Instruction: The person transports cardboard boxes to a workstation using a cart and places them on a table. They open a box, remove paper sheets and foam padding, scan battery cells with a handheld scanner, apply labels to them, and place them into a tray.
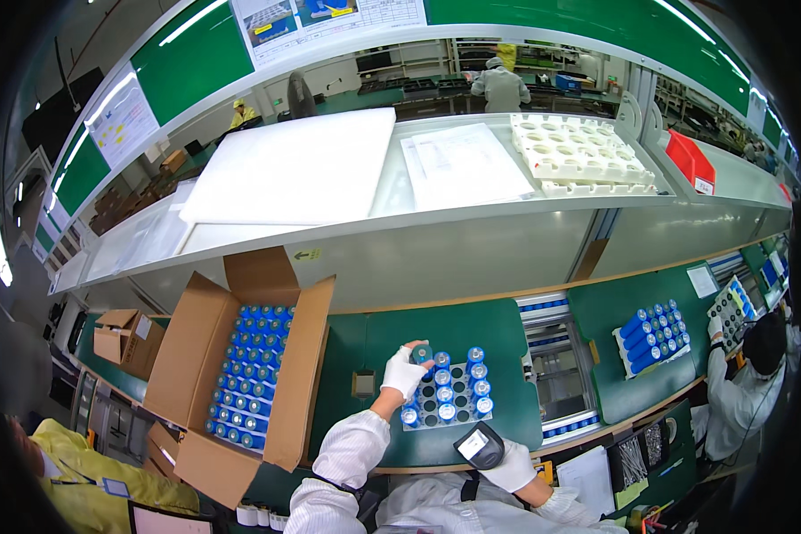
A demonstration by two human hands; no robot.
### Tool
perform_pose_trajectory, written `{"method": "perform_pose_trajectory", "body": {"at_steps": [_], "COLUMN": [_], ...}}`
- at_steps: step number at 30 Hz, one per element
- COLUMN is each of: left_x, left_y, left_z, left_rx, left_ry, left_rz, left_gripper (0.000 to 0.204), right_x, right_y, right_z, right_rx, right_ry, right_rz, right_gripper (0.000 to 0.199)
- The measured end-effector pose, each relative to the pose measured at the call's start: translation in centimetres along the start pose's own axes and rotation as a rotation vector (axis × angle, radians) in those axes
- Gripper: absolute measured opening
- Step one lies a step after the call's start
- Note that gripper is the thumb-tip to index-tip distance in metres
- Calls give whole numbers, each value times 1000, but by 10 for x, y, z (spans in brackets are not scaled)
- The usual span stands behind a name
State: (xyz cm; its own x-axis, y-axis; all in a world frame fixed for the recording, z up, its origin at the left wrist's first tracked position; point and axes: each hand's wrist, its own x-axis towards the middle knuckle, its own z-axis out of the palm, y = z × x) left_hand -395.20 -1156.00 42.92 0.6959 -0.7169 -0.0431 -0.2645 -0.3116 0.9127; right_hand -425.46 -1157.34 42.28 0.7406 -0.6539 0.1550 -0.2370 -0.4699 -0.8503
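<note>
At the far left of the tray, the left hand gripped a near-upright battery, right hand clutching a black gadget.

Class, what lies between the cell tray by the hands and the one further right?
In the head view, a metal-railed track, with green tabletop on either side.

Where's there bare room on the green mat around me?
Bare mat shows beyond the holed tray, and between it and the conveyor. Another patch lies between the open carton and your left hand, around a square fitting. It's crowded in front of the tray, where your right hand holds a dark device, and inside the carton, packed with blue cylinders.
</note>
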Motion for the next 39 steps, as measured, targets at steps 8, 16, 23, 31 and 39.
{"method": "perform_pose_trajectory", "body": {"at_steps": [8,16,23,31,39], "left_x": [13,9,17,-46,-77], "left_y": [-61,-50,-41,48,37], "left_z": [10,12,11,-44,-282], "left_rx": [499,604,615,528,580], "left_ry": [15,10,-78,36,629], "left_rz": [202,184,44,224,273], "left_gripper": [45,44,45,46,27], "right_x": [8,9,8,9,29], "right_y": [-27,-24,-22,5,7], "right_z": [3,11,25,48,78], "right_rx": [91,0,16,-37,31], "right_ry": [5,48,62,106,-15], "right_rz": [192,206,181,116,95], "right_gripper": [34,30,28,25,19]}}
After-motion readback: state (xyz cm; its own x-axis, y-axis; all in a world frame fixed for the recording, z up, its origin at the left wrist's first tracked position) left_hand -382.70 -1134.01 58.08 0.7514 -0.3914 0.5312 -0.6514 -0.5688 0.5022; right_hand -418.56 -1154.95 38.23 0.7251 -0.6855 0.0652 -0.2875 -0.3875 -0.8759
